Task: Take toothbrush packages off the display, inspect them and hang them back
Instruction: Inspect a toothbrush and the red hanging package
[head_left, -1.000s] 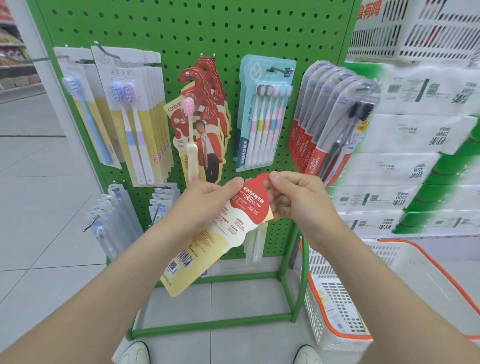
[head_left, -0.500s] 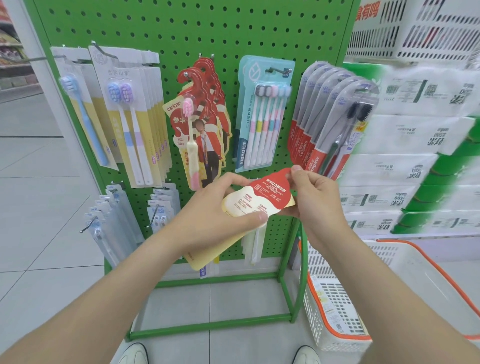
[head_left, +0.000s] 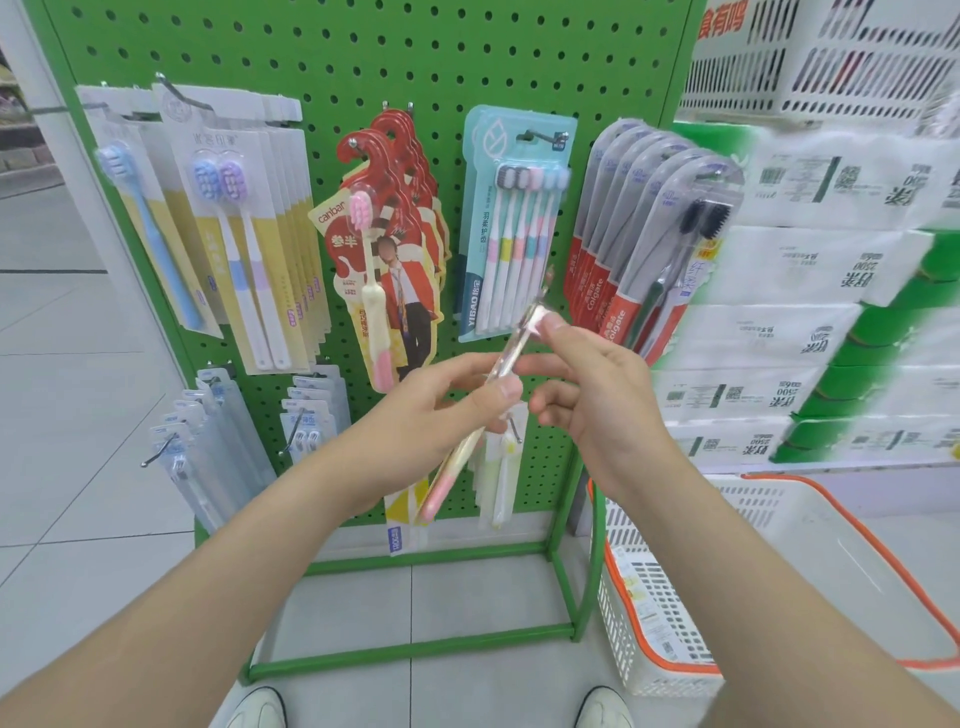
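A single toothbrush package (head_left: 511, 348), pink and cream, is turned edge-on between both hands in front of the green pegboard display (head_left: 332, 62). My left hand (head_left: 441, 410) grips its middle with thumb and fingers. My right hand (head_left: 587, 384) pinches its upper end with thumb and forefinger. Its lower, pink end (head_left: 434, 499) pokes out below my left hand. Matching red packages (head_left: 395, 249) hang on a hook just above and left of the hands.
White and yellow packs (head_left: 249, 244) hang at the left, a teal multi-pack (head_left: 511, 228) and Colgate packs (head_left: 639, 244) at the right. Small clear packs (head_left: 208, 441) hang lower left. A white basket with an orange rim (head_left: 779, 587) stands on the floor at the right, under stacked tissue packs (head_left: 810, 322).
The package has been turned from its flat printed back facing me to edge-on, so the brush side shows. Both hands have shifted their hold on it and risen slightly.
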